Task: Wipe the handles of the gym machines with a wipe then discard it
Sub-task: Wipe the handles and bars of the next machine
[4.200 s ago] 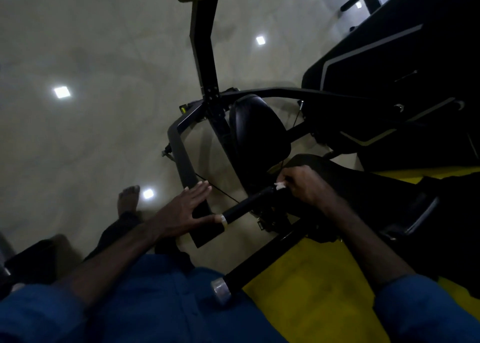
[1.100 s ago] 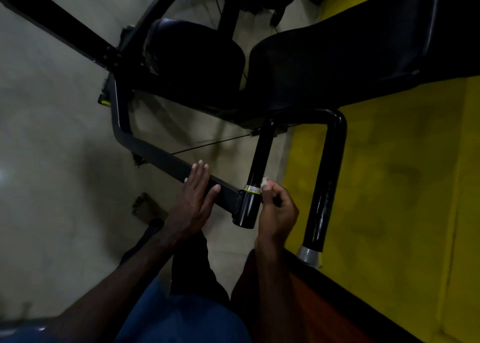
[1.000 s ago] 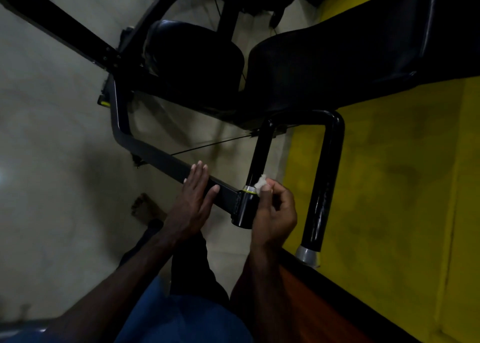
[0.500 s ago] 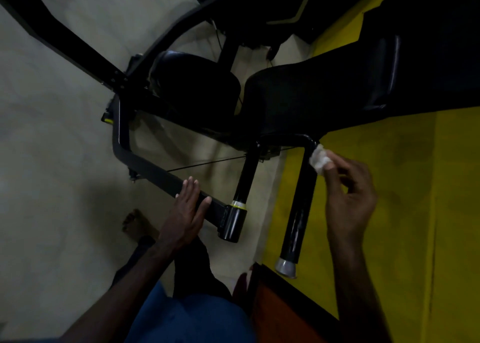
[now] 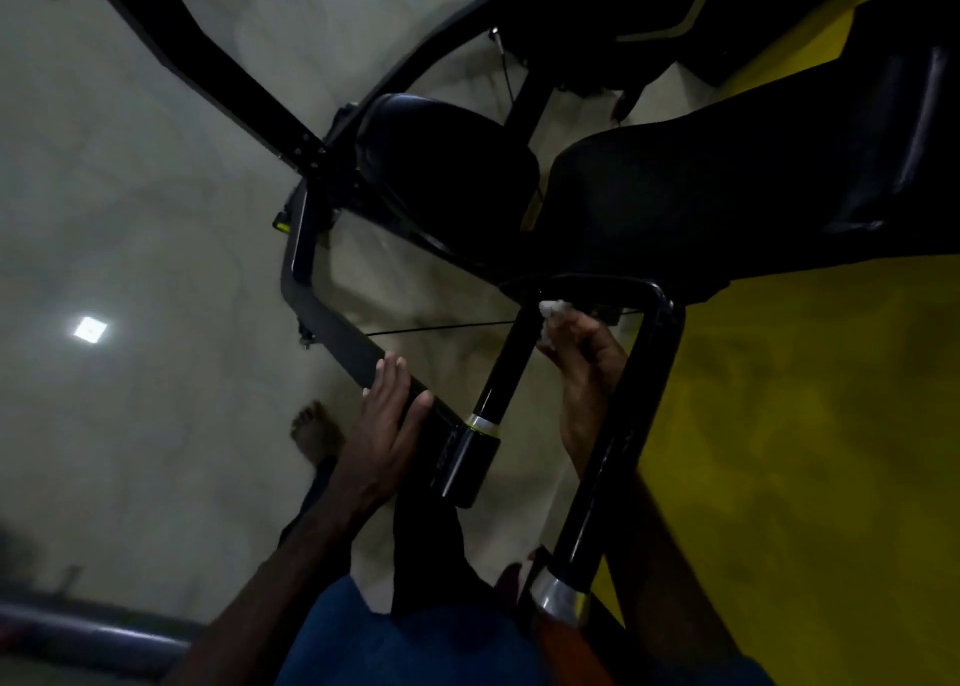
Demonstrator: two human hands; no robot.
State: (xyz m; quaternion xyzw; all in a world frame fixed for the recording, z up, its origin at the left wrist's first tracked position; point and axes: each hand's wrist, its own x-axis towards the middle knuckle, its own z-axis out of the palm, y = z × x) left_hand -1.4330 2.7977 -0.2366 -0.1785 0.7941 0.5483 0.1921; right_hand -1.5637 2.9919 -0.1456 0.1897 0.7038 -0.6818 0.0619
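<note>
- Right hand (image 5: 582, 368): fingertips pinch a small white wipe (image 5: 553, 311) and hold it at the upper end of the inner handle bar (image 5: 511, 368), just under the bend of the U-shaped handle.
- Outer handle bar (image 5: 623, 425): runs in front of the right wrist down to a silver end cap (image 5: 556, 594); the wipe is not on it.
- Left hand (image 5: 387, 425): fingers straight and laid flat on the machine's grey frame arm (image 5: 337, 332), steadying it and gripping nothing.
- Progress, as a judgement: wiping is under way on this handle; which bars are already clean cannot be told.
- Remaining: the rest of this handle, any other machines, then discarding the wipe; no bin is visible.
- Setting: black seat pad (image 5: 447, 165) above, pale floor (image 5: 130, 191) to the left, yellow surface (image 5: 805, 451) to the right.
</note>
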